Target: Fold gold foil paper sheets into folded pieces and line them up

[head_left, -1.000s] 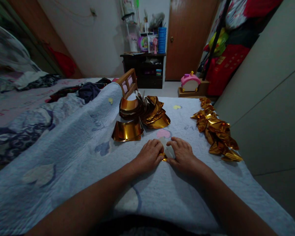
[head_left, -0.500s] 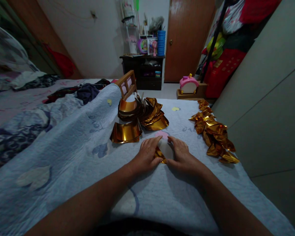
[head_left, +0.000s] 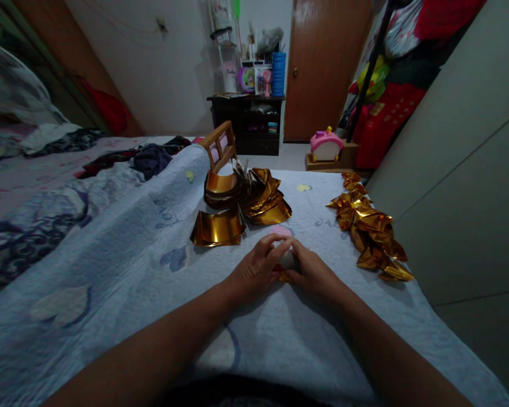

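My left hand point(head_left: 257, 267) and my right hand point(head_left: 311, 268) meet on the pale blue quilt point(head_left: 123, 271), fingertips touching over a small piece of gold foil paper point(head_left: 285, 264). Its white underside shows between the thumbs, and a gold corner pokes out below. Both hands pinch and press it against the quilt. Just beyond the hands lies a curled gold sheet point(head_left: 218, 227), and behind that a fanned pile of gold sheets point(head_left: 250, 195). To my right runs a row of folded gold pieces point(head_left: 371, 229).
A grey cabinet wall point(head_left: 462, 169) borders the quilt on the right. Rumpled bedding and clothes point(head_left: 46, 192) lie at left. A wooden stool point(head_left: 220, 144), a pink toy point(head_left: 326, 143), a dark shelf unit point(head_left: 250, 118) and a brown door point(head_left: 322, 62) stand beyond.
My hands have drawn together, fingertips now touching, and closed over the foil paper. Half a second ago they lay apart with the paper's white side showing between them.
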The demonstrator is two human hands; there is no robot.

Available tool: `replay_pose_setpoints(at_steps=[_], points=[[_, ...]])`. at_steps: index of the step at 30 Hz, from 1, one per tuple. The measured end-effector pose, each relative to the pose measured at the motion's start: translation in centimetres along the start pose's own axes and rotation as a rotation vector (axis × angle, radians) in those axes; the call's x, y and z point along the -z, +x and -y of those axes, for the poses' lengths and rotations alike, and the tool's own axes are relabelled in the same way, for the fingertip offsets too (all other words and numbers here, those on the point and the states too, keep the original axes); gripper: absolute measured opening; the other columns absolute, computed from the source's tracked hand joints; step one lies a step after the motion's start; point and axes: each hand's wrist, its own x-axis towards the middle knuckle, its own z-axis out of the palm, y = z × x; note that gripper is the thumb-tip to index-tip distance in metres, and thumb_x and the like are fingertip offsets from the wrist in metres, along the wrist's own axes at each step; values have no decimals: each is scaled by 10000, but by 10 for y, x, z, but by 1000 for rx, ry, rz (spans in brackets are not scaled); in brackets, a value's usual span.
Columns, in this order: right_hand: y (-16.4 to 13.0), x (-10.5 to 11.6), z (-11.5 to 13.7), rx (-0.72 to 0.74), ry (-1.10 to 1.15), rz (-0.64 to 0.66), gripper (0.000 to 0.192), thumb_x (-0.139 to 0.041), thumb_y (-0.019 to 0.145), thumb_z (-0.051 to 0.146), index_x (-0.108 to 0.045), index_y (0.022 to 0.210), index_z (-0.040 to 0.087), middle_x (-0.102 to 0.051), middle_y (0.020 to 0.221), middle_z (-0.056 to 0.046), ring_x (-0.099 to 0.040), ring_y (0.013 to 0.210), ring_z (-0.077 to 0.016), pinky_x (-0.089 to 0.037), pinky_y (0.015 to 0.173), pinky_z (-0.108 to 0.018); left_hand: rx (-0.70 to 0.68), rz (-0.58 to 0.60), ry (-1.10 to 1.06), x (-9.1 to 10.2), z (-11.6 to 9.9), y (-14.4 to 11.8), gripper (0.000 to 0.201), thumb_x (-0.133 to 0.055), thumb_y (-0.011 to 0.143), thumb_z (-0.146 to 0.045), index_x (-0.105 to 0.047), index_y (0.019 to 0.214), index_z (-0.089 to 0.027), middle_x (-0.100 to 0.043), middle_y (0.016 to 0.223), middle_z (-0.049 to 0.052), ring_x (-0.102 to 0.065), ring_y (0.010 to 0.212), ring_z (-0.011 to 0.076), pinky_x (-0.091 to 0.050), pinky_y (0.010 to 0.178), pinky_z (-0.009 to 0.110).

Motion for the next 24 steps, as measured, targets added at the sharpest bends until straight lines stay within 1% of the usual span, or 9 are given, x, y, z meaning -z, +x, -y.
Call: replay_pose_setpoints(at_steps=[5, 9, 11, 13, 14, 16, 18, 20, 24], points=[[1, 2, 5, -12, 21, -13, 594, -623, 730, 69, -534, 1305, 187, -700, 1127, -108, -636, 945, -242, -463, 808, -343, -29, -14, 16, -3, 3, 0, 872, -635, 870, -74, -144, 1544, -326, -383, 1448, 152, -614, 1136, 248, -570, 987, 466], [2, 4, 5, -14, 65, 4, 261, -631, 761, 133, -648, 1017, 181, -714, 925, -49, -623, 807, -200, -433, 715, -296, -44, -69, 9, 0, 2, 0, 873, -637, 870, -84, -147, 1549, -330, -316, 1488, 172, -559, 1231, 286, -560, 991, 478], [2, 6, 4, -17, 127, -4, 145, -626, 753, 152, -648, 893, 182, -688, 831, -22, -597, 743, -179, -422, 670, -280, 13, -120, -58, 0, 2, 0, 927, -669, 851, -103, -119, 1562, -329, -251, 1532, 186, -516, 1282, 311, -542, 1004, 495], [3, 6, 3, -52, 233, -43, 156, -623, 729, 158, -648, 881, 182, -667, 802, -13, -577, 713, -169, -423, 638, -272, 137, -170, -209, 0, 2, 1, 1015, -730, 816, -150, -77, 1569, -340, -236, 1549, 188, -543, 1241, 299, -550, 972, 481], [3, 6, 2, -74, 308, -67, 203, -625, 724, 168, -653, 924, 182, -668, 818, -15, -578, 713, -170, -433, 634, -273, 214, -178, -318, -1, 3, 2, 1051, -754, 802, -172, -57, 1569, -346, -284, 1529, 183, -579, 1186, 276, -556, 945, 460], [5, 3, 0, -111, 481, -100, 325, -638, 736, 203, -645, 1060, 183, -685, 886, -28, -598, 731, -176, -465, 646, -284, 358, -154, -574, -4, 3, 5, 1048, -764, 805, -200, -53, 1563, -341, -482, 1383, 141, -644, 1056, 223, -558, 896, 403], [7, -1, -3, -140, 615, -112, 400, -660, 752, 238, -617, 1147, 188, -695, 927, -38, -616, 735, -181, -491, 656, -300, 466, -109, -812, -6, 3, 9, 924, -740, 833, -209, -147, 1536, -308, -632, 1132, 66, -673, 958, 190, -544, 867, 352], [9, -5, -4, -157, 658, -138, 409, -704, 736, 253, -615, 1131, 191, -694, 930, -43, -627, 748, -189, -502, 655, -305, 529, -100, -991, -7, 2, 13, 768, -736, 835, -217, -294, 1460, -271, -671, 1001, 33, -681, 933, 184, -530, 851, 318], [9, -6, -3, -153, 760, -177, 495, -775, 709, 270, -560, 1153, 231, -697, 1017, -48, -658, 844, -208, -531, 707, -321, 556, -130, -1157, -5, 0, 18, 581, -767, 799, -206, -468, 1296, -225, -685, 1118, 71, -675, 1020, 201, -511, 900, 313]])
